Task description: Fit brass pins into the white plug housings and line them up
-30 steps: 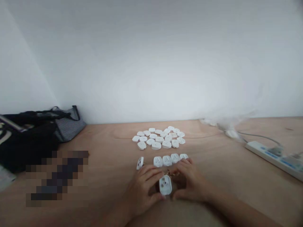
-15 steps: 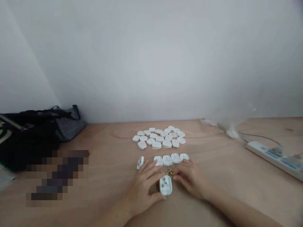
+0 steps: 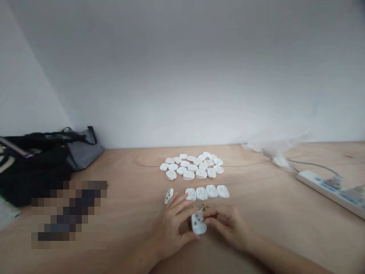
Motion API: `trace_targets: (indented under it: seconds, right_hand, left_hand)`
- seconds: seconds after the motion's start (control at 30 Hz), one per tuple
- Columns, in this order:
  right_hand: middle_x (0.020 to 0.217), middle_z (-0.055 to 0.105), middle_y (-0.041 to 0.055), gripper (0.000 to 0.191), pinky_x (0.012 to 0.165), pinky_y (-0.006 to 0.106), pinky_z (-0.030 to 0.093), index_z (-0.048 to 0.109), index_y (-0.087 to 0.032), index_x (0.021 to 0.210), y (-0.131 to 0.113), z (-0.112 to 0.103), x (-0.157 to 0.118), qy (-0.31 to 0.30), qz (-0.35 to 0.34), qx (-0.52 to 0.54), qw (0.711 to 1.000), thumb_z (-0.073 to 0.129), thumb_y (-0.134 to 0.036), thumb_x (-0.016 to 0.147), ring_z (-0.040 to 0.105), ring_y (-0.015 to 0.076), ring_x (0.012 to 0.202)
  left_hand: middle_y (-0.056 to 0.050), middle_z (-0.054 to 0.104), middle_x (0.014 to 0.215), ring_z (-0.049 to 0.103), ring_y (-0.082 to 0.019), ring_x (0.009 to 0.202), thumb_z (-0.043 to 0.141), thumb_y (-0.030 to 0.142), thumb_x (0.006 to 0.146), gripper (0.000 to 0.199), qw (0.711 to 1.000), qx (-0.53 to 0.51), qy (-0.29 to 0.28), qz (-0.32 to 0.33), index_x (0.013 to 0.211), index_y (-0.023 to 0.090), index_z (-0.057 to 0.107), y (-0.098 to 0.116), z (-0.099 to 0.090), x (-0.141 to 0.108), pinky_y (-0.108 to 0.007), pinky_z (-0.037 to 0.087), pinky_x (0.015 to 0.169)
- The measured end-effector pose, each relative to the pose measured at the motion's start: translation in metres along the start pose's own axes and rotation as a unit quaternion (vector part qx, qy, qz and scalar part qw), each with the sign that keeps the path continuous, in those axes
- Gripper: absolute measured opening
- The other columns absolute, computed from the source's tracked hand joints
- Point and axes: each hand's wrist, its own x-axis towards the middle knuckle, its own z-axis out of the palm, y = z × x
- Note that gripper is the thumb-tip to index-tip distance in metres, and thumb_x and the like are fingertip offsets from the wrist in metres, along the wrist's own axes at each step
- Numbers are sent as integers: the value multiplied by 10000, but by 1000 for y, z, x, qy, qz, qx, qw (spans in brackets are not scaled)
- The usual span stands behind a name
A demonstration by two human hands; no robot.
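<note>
My left hand (image 3: 176, 224) grips a white plug housing (image 3: 199, 227) between thumb and fingers, its inner side up, with brass parts showing inside. The right hand (image 3: 224, 224) is pinched at the housing's right edge; a small brass piece (image 3: 203, 219) shows at its fingertips, partly hidden by them. Just beyond the housing lies a little heap of brass pieces (image 3: 204, 207). Past my hands, several white plug housings (image 3: 211, 191) sit in a row. Another housing (image 3: 169, 195) stands on its edge near my left fingertips.
Farther back on the wooden table (image 3: 131, 213) is a cluster of white plug parts (image 3: 188, 175). A power strip (image 3: 327, 189) and a clear plastic bag (image 3: 273, 146) are at the right. A black bag (image 3: 34, 167) stands left, behind a blurred-out patch (image 3: 71, 213).
My right hand has moved from beside the brass heap to the housing, its fingertips now at the right edge. The left hand stays in place, and the housing has tilted slightly.
</note>
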Motion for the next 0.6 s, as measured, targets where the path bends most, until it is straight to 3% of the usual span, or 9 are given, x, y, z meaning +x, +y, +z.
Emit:
trace_targets:
  seconds: [0.27, 0.6]
  right_hand:
    - [783, 696, 18, 130, 737, 339, 463, 668, -249, 883, 1, 2, 2, 19, -103, -103, 989, 544, -235, 850, 614, 180, 759]
    - [779, 688, 11, 134, 707, 364, 404, 686, -265, 856, 6, 7, -2, 46, -146, -188, 970, 561, -221, 841, 567, 178, 729]
  left_hand:
    - [-91, 620, 1139, 466, -316, 1157, 654, 493, 729, 511, 1000, -3, 30, 1, 1159, 227, 576, 1, 0, 0, -533, 287, 1032]
    - [-82, 636, 1072, 483, -305, 1091, 659, 495, 720, 488, 999, -7, 35, 0, 1119, 224, 588, 8, -3, 2, -498, 314, 996]
